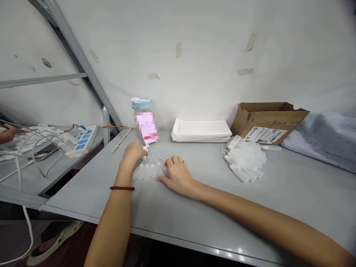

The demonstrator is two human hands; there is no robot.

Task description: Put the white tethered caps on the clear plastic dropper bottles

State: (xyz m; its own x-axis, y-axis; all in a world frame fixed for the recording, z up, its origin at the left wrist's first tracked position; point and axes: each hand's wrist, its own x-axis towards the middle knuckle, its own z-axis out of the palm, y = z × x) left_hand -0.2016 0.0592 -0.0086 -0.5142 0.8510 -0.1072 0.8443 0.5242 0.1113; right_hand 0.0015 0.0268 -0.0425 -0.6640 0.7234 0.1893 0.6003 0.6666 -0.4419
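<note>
My left hand (pixel 133 151) is closed, its fingertips pinching a small white piece (pixel 145 148) just beyond a row of translucent plastic tubes. These slim tubes (pixel 144 171) lie side by side on the grey table (pixel 172 215), thin white cords at their far ends. At the row's right end, my right hand (pixel 179 174) curves its fingers and thumb around a translucent tube (pixel 166 171), partly hidden by the hand. A larger fanned heap of similar translucent tubes (pixel 246 159) lies to the right, its cords gathered on the left side.
A lit phone (pixel 147 128) leans against a blue-lidded container (pixel 141 104). Behind are a stack of white envelope-like sheets (pixel 201 129), an open cardboard box (pixel 267 124) and pale cloth (pixel 328 137). Left, another person's hand (pixel 8 133) is near white cables and a power strip (pixel 83 140).
</note>
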